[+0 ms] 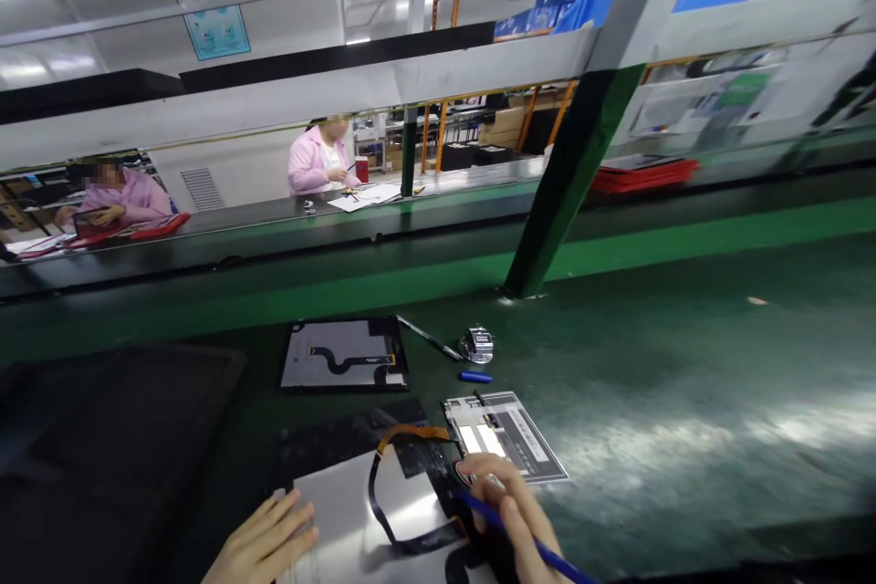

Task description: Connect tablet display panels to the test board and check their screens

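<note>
My left hand [264, 543] lies with its fingers stretched out over the left edge of a silver-backed display panel [342, 493]. My right hand [516, 511] is closed around a slim blue pen-like tool [557, 561], whose tip points at the panel's right side. A black and orange flex cable [375, 484] arches over the panel. Its orange end reaches a flat circuit assembly [483, 438], which rests on a printed sheet [526, 438] just beyond my right hand. My left fingertips touch the panel; the tool's exact contact point is unclear.
Farther back lie another display panel [342, 356], a thin pen-like stick [428, 338], a shiny metal item [477, 344] and a blue cap-like piece [475, 377]. A dark tray [102, 447] occupies the left. A green post [568, 182] rises from the bench. Two people in pink sit opposite.
</note>
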`<state>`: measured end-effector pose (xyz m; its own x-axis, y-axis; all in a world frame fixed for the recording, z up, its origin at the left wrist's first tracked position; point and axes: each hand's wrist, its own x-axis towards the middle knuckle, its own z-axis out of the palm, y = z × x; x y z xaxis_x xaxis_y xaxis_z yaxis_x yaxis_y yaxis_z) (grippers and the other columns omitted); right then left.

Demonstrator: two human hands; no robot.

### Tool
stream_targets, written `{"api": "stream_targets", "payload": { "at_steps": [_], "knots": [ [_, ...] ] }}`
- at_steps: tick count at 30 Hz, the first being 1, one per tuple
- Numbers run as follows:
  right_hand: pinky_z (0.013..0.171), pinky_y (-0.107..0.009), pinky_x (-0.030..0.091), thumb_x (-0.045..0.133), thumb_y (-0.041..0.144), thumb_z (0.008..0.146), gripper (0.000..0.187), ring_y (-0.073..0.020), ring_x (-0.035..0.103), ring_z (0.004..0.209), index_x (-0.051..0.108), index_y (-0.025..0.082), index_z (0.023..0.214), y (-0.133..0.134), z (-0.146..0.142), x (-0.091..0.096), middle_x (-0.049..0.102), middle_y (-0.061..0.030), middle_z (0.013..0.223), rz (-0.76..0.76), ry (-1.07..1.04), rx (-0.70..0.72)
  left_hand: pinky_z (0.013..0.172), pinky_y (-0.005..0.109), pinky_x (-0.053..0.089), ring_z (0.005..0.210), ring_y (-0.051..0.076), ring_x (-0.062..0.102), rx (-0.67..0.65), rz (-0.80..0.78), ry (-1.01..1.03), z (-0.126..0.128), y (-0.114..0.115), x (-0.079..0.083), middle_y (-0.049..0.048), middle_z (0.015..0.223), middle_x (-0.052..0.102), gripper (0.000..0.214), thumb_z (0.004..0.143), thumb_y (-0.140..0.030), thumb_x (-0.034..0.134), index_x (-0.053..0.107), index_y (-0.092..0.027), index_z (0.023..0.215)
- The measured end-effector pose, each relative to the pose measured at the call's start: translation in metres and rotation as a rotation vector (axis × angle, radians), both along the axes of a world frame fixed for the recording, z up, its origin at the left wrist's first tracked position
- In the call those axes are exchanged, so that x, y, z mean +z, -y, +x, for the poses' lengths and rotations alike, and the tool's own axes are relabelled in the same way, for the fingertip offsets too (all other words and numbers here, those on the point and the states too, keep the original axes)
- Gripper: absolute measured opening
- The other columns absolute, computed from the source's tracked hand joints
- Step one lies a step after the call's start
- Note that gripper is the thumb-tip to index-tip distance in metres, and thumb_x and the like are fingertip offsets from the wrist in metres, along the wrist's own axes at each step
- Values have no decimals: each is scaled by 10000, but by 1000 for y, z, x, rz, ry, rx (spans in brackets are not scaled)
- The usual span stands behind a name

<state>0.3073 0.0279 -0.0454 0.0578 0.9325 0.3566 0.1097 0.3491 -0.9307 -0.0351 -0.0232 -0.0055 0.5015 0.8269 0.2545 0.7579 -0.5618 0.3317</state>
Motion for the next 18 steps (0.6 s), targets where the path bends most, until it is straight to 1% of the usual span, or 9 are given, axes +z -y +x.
{"api": "stream_targets", "payload": {
  "at_steps": [3,4,6,8,10,12,14,16,18],
  "knots": [
    [487,-252,466,461,531,932,443,-152,546,523,579,200,661,-6,-19,-4,568,-11,617,-112,10,9,1059,381,397,1289,182,487,-23,-123,-191,-4,-4,8,-120,1398,523,858,769,118,268,393,-470,1381],
    [470,-247,441,504,525,914,456,-143,521,490,532,201,594,-8,-23,-7,534,4,562,-157,7,-13,1062,418,399,1312,196,464,1,-177,-226,-4,-4,8,-124,1422,495,861,770,112,266,382,-480,1385],
    [451,-249,405,582,517,867,480,-130,475,437,448,211,523,-12,-27,-12,482,27,488,-194,-2,-54,1068,430,407,1338,213,444,93,-287,-204,1,-4,8,-121,1450,472,768,830,49,303,413,-479,1377],
    [453,-257,390,631,507,826,492,-126,451,421,393,222,502,-15,-27,-15,457,36,462,-170,11,-73,1084,391,413,1324,221,479,207,-382,-37,13,-5,7,-73,1438,517,572,914,-93,372,474,-428,1366],
    [467,-264,385,633,496,818,485,-131,451,431,385,226,500,-16,-26,-17,456,34,465,-152,41,-76,1054,365,462,1242,235,567,318,-510,212,29,-11,5,14,1361,609,424,946,-261,431,529,-349,1349],
    [469,-268,378,618,498,821,481,-134,447,434,387,227,497,-17,-25,-18,451,31,462,-143,52,-82,1003,355,498,1152,238,621,377,-694,473,46,-21,4,76,1298,645,448,921,-391,491,536,-271,1351],
    [465,-268,376,611,498,824,485,-133,441,430,380,228,493,-17,-24,-19,448,32,457,-138,59,-88,947,349,514,1089,240,641,422,-890,698,62,-32,2,108,1273,650,556,850,-486,579,544,-209,1331],
    [455,-267,379,611,505,825,494,-130,437,420,375,229,491,-17,-24,-19,445,33,450,-132,58,-89,908,350,507,1030,238,655,452,-1021,831,75,-44,1,122,1222,675,626,777,-550,647,584,-170,1269],
    [440,-264,388,621,522,818,509,-128,439,408,379,227,481,-16,-25,-19,444,34,436,-123,51,-85,834,339,508,926,223,673,472,-1084,881,85,-53,0,113,1077,725,578,746,-578,667,653,-151,1136]
  ]
}}
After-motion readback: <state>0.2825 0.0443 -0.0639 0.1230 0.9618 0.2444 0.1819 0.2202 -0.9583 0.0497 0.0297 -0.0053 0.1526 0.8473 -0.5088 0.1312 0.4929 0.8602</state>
